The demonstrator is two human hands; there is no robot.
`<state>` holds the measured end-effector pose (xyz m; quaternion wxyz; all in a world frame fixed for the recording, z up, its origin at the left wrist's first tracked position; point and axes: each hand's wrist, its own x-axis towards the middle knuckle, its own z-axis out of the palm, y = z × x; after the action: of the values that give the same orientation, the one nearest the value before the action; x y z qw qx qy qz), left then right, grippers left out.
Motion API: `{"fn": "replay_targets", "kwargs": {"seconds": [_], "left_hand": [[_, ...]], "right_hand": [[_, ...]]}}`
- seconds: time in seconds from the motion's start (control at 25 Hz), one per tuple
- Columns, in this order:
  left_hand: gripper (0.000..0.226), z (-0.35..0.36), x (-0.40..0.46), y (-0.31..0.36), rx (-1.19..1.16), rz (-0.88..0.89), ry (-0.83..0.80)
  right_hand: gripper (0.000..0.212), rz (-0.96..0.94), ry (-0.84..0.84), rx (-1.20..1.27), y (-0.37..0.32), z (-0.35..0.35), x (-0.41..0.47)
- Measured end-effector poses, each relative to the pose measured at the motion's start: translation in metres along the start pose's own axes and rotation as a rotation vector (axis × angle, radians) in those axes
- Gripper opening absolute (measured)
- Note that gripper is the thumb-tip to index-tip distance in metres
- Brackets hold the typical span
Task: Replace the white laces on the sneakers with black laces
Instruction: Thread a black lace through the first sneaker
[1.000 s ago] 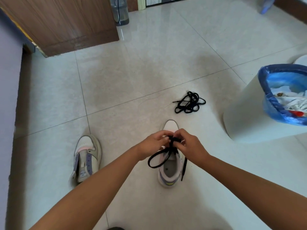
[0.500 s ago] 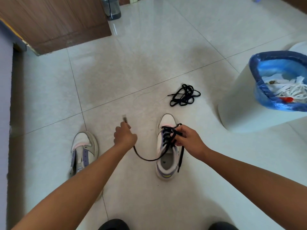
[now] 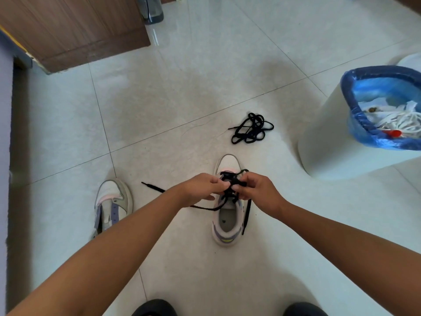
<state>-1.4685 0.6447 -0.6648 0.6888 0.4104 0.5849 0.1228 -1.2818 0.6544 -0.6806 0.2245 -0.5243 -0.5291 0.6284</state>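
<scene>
Right sneaker (image 3: 227, 226): on the floor tiles (image 3: 182, 92) in front of the person, heel nearest; black lace (image 3: 230, 190) partly threaded, one end trailing left across the floor, the other hanging down the right side
Left hand (image 3: 200, 188): fingers pinching the lace over the eyelets
Right hand (image 3: 259, 190): likewise pinching the lace
Second sneaker (image 3: 111, 206): to the left, unlaced
Spare black lace (image 3: 250, 128): bundled beyond the toe
Bin (image 3: 341, 133): far right, blue liner; white laces (image 3: 407, 120) inside

A white sneaker with purple trim (image 3: 227, 224) stands upright, toe pointing away, a black lace (image 3: 230, 179) partly threaded through its eyelets with loose ends trailing left and right of it, its unlaced twin (image 3: 112, 205) well to its left and a bundled spare black lace (image 3: 250, 128) beyond its toe.
</scene>
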Motion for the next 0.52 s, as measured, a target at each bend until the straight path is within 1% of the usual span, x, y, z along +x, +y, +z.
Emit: {"fn": "replay_targets", "kwargs": {"seconds": [0.04,0.12,0.2,0.24,0.28,0.36,0.44,0.48,0.52], "left_hand": [[0.023,0.0,-0.001,-0.001,-0.105,-0.009,-0.013],[0.023,0.004,-0.004,0.002,-0.292,-0.008,0.018],[0.045,0.001,-0.006,0.008,-0.447,0.001,0.025],[0.053,-0.006,-0.009,0.014,-0.55,0.014,0.031],[0.056,-0.017,-0.01,0.018,-0.667,0.042,0.064],[0.052,-0.047,-0.017,0.023,-0.899,0.127,0.2],[0.041,-0.081,-0.025,0.02,-1.142,0.226,0.353],[0.038,-0.094,-0.029,0.017,-1.241,0.279,0.433],[0.038,-0.105,-0.029,0.011,-1.268,0.295,0.507]], "right_hand": [[0.018,0.009,-0.032,-0.023,-0.001,-0.001,0.001],[0.016,0.031,-0.097,-0.077,-0.005,-0.003,0.002],[0.014,0.06,-0.122,-0.086,-0.008,-0.005,0.002],[0.013,0.077,-0.123,-0.074,-0.008,-0.007,0.0],[0.013,0.094,-0.126,-0.064,-0.009,-0.009,-0.001],[0.013,0.122,-0.148,-0.063,-0.008,-0.014,-0.002],[0.013,0.149,-0.174,-0.066,-0.005,-0.019,-0.003],[0.013,0.168,-0.18,-0.067,-0.004,-0.021,-0.003],[0.013,0.186,-0.181,-0.07,-0.004,-0.023,-0.003]]}}
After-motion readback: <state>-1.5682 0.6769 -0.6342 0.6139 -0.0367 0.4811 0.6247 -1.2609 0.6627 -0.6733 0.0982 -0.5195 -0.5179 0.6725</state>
